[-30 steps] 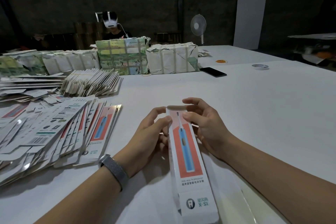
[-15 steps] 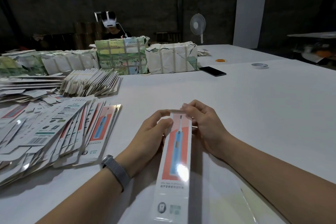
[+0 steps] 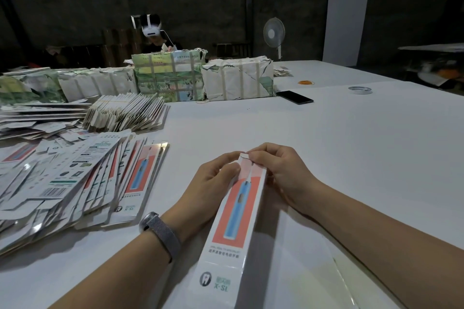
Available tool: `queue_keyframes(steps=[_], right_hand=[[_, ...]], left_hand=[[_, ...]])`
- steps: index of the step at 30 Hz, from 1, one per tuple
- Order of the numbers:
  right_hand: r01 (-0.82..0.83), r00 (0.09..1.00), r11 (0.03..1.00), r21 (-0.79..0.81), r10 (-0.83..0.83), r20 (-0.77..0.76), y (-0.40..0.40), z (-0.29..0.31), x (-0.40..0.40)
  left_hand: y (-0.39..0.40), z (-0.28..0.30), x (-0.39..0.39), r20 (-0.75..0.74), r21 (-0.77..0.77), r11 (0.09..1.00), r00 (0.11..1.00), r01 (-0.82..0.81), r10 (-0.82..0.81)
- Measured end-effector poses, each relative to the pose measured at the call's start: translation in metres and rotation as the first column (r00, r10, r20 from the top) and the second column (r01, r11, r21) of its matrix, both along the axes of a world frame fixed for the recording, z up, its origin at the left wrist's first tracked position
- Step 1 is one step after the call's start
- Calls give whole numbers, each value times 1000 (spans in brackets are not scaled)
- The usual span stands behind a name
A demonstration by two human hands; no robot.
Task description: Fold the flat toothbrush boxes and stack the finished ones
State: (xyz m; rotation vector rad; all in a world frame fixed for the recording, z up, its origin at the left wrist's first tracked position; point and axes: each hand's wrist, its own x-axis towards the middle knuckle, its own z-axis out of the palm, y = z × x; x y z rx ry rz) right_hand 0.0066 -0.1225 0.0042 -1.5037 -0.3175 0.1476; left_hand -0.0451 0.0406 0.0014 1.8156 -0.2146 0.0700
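A long white toothbrush box [image 3: 234,223] with a red panel and a blue brush picture lies lengthwise in front of me on the white table [image 3: 351,158], its far end lifted between my hands. My left hand [image 3: 213,183] grips that end from the left, thumb on the top face. My right hand [image 3: 283,170] pinches the small end flap from the right. To the left lies a fanned heap of flat toothbrush boxes [image 3: 75,183].
Behind the heap stand a leaning row of flat boxes [image 3: 125,115] and wrapped bundles [image 3: 238,80]. A black phone [image 3: 295,97], a tape roll [image 3: 359,90] and an orange ring [image 3: 305,82] lie further back. A person with a headset [image 3: 150,30] sits beyond; a fan [image 3: 274,32] stands right.
The box has swung from pointing near-right to pointing near-left. Both hands have closed tighter on its far end, and the end flap is now folded down.
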Motion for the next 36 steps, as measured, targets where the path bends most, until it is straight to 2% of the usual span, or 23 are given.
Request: queue_keyframes(steps=[3, 10, 17, 30, 36], right_hand=[[8, 1000, 1000, 7, -7, -17, -3, 1, 1], [62, 997, 997, -52, -59, 59, 0, -1, 0], [122, 991, 991, -54, -119, 63, -1, -5, 3], [73, 994, 997, -37, -69, 83, -2, -5, 1], [47, 993, 998, -38, -43, 108, -3, -5, 0]], left_hand=[[0, -2, 0, 34, 54, 998, 999, 40, -42], [-2, -2, 2, 52, 69, 995, 995, 78, -82], [-2, -3, 1, -4, 55, 994, 995, 99, -99], [-2, -5, 4, 41, 71, 995, 996, 70, -73], [-2, 0, 2, 7, 49, 998, 999, 33, -34]])
